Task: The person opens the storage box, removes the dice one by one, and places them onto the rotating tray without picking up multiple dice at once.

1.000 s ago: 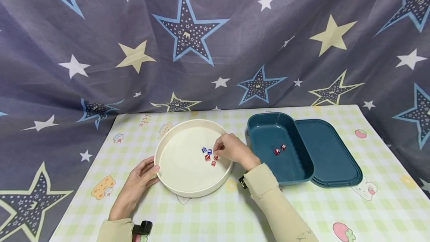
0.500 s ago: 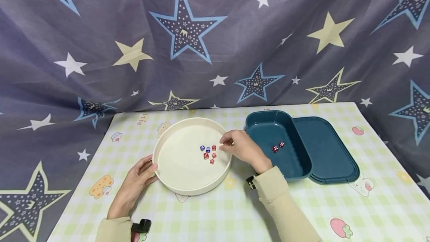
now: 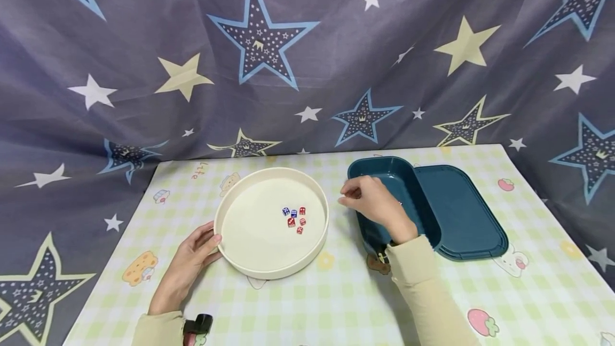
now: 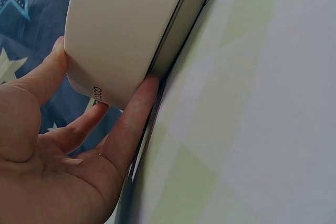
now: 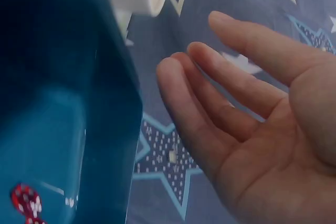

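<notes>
A round cream tray [image 3: 254,234] stands on the table, with two blue dice [image 3: 286,211] and several red dice [image 3: 291,222] grouped right of its middle. My left hand [image 3: 189,258] holds the tray's left side, thumb at the rim and fingers against the wall and lower edge, as the left wrist view shows. Over the left part of a dark teal box [image 3: 429,223] is my right hand [image 3: 377,202], its fingers loosely bent and nothing between them. Red dice [image 5: 25,199] lie in the box in the right wrist view; in the head view my hand mostly hides them.
A flat teal lid [image 3: 466,212] lies right of the box, against it. The checked tablecloth [image 3: 317,308] covers the table. A star-patterned curtain [image 3: 307,68] hangs behind the back edge.
My right hand has let go of a red die in the tray and moved right, out of the tray to the teal box. My left hand stays on the tray.
</notes>
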`<state>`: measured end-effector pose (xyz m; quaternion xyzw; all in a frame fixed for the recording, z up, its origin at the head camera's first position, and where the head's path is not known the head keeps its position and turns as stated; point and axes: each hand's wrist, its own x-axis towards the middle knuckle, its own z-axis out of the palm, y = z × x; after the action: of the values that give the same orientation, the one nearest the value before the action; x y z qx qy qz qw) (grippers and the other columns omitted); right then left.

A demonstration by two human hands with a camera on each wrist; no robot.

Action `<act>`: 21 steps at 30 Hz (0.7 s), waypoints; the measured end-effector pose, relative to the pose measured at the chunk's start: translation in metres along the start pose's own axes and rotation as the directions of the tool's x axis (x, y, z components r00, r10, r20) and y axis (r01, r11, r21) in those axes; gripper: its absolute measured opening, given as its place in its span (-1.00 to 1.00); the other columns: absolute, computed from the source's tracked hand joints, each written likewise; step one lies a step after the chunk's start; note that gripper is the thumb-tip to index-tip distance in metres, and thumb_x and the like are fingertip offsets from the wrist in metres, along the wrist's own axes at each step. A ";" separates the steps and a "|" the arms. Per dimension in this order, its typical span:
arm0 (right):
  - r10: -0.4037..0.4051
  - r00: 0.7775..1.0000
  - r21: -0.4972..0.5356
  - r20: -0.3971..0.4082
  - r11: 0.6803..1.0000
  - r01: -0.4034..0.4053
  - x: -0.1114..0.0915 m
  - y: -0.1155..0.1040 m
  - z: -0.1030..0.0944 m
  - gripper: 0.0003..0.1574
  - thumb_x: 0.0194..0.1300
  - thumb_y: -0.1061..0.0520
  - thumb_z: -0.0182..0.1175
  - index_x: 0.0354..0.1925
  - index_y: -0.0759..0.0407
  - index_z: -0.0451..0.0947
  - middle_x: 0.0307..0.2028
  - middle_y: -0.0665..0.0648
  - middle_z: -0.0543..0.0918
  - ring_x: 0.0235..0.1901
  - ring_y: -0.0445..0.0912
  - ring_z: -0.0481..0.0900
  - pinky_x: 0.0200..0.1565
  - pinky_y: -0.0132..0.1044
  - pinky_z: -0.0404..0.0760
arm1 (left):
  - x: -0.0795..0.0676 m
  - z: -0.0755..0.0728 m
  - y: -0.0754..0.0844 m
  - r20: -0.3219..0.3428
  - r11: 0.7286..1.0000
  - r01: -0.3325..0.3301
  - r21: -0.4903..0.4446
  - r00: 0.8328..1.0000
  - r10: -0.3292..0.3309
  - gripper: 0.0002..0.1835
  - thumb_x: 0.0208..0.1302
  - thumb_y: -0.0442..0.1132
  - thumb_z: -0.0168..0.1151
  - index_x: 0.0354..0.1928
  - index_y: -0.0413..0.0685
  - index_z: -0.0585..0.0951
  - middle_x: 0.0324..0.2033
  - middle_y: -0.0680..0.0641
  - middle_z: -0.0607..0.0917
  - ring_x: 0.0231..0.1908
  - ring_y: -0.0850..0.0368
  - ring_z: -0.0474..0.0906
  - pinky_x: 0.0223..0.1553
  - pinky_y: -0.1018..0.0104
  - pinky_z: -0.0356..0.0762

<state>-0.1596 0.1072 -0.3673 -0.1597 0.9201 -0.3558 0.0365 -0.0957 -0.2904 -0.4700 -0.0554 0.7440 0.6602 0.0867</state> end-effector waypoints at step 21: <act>0.178 0.972 -0.071 0.155 0.983 -0.168 -0.005 0.061 -0.043 -0.65 0.25 -0.05 0.19 -0.19 0.20 0.62 -0.31 0.15 0.63 -0.43 -0.08 0.52 -0.37 -0.22 0.56 | 0.000 -0.001 0.000 0.005 1.000 -0.003 -0.002 1.000 0.003 -0.28 0.31 -0.05 0.10 0.39 -0.13 0.06 0.21 -0.24 0.23 0.01 0.20 0.47 0.02 0.32 0.53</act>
<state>-0.1787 0.1791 -0.3757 -0.1080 0.9344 -0.3107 0.1366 -0.0956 -0.2915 -0.4699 -0.0529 0.7433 0.6611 0.0874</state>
